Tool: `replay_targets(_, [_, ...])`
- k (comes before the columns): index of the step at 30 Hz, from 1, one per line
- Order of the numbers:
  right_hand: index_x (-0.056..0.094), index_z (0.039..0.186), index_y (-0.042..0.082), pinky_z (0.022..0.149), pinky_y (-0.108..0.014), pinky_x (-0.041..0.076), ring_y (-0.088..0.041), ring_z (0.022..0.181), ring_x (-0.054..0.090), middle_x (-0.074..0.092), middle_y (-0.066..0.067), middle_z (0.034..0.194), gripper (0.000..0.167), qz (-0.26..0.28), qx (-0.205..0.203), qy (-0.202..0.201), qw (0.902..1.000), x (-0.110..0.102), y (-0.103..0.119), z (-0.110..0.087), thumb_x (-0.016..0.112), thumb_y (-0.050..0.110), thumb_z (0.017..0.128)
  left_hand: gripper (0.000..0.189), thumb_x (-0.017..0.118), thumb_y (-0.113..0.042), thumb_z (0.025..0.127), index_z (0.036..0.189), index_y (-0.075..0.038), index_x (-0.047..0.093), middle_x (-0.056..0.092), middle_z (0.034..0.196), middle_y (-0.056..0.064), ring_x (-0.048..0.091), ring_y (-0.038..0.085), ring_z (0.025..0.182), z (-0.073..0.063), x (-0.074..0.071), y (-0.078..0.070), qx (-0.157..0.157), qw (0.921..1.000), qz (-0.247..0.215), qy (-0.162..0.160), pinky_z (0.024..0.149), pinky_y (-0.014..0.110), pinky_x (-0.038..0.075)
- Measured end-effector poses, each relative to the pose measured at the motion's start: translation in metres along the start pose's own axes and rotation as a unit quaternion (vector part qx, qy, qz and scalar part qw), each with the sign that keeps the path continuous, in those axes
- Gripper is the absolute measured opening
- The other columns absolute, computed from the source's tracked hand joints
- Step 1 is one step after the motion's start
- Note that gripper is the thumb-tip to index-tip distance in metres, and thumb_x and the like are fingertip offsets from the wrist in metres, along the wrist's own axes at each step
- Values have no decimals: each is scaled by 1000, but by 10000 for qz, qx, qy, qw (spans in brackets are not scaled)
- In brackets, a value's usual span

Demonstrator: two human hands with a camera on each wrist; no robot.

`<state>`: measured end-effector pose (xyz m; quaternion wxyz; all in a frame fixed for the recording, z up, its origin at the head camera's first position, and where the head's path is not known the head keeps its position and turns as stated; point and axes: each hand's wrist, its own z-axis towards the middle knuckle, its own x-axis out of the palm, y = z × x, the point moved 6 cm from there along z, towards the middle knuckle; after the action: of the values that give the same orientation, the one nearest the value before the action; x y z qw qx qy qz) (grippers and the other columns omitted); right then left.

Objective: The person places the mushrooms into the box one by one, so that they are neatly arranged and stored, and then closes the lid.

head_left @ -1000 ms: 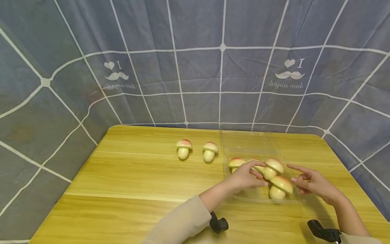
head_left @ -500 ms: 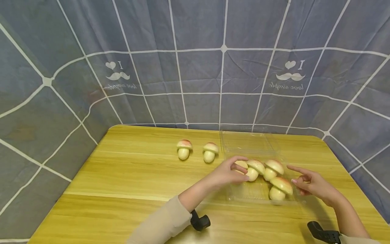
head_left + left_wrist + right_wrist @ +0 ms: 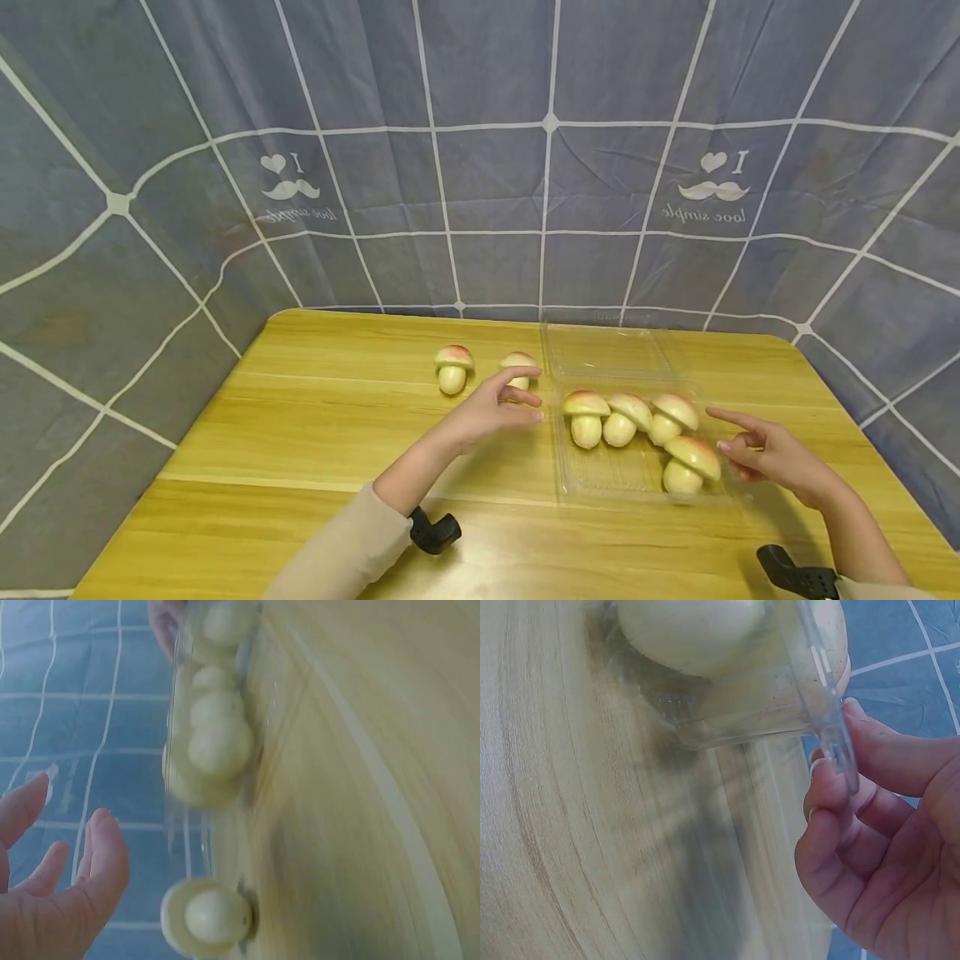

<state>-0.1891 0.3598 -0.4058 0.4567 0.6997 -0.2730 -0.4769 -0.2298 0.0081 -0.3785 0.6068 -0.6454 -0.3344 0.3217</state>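
A clear plastic box [image 3: 615, 483] stands on the right of the table with its lid [image 3: 607, 348] folded back. Inside are several toy-like mushrooms with pinkish caps, among them a front-right mushroom [image 3: 686, 467] and a left mushroom [image 3: 586, 421]. My right hand [image 3: 780, 458] pinches the box's right rim [image 3: 832, 742], plain in the right wrist view. To the left of the box, my empty left hand [image 3: 487, 412] reaches out with parted, gently bent fingers. It partly covers a loose mushroom [image 3: 517, 360]. Farther left stands another loose mushroom [image 3: 453, 371].
The wooden table [image 3: 300, 433] runs beneath everything. A grey-blue curtain [image 3: 487, 175] with white grid lines hangs behind and at the sides. Black straps with camera mounts sit on both wrists, such as the left mount [image 3: 435, 532].
My left hand has left the mushrooms in the box and moved left to a loose one. The mushroom beside the box's left wall is uncovered now. My right hand stays put.
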Motion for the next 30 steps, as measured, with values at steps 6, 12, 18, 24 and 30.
replay_targets(6, [41, 140, 22, 51, -31, 47, -8, 58, 51, 53, -2, 68, 48, 21, 25, 9, 10000, 0, -1, 0, 53, 11, 95, 64, 63, -5, 87, 143, -9, 32, 50, 123, 29, 59, 29, 103, -8, -30, 10, -191, 9977, -560, -339, 95, 48, 42])
replay_targets(12, [42, 137, 32, 50, -31, 45, -7, 58, 50, 54, -1, 69, 47, 154, 85, 79, 9998, 0, -2, 0, 52, 12, 96, 63, 60, -3, 89, 144, -7, 29, 45, 129, 31, 50, 38, 116, -18, -61, 21, -309, 9932, -830, -757, 99, 53, 35])
replay_targets(18, [43, 135, 36, 48, -31, 43, -6, 58, 51, 56, -1, 70, 48, 270, 15, 112, 9996, 0, -5, 0, 51, 10, 96, 63, 59, 0, 88, 143, -9, 31, 54, 121, 21, 55, 30, 110, -25, -89, 29, -320, 9872, -814, -1335, 97, 52, 38])
replay_targets(24, [44, 133, 39, 48, -31, 43, -6, 58, 50, 55, 2, 71, 48, 439, -7, 154, 9989, 0, -6, 0, 50, 9, 96, 64, 60, 0, 88, 144, -10, 31, 54, 119, 20, 58, 25, 102, -29, -107, 37, -438, 9810, -683, -1761, 96, 49, 40])
replay_targets(30, [44, 134, 39, 47, -34, 39, -6, 57, 49, 54, 4, 70, 49, 523, -58, 171, 9985, 1, -7, 0, 50, 8, 97, 66, 59, -2, 90, 146, -12, 25, 51, 121, 21, 57, 28, 104, -29, -121, 43, -518, 9770, -611, -1974, 97, 47, 40])
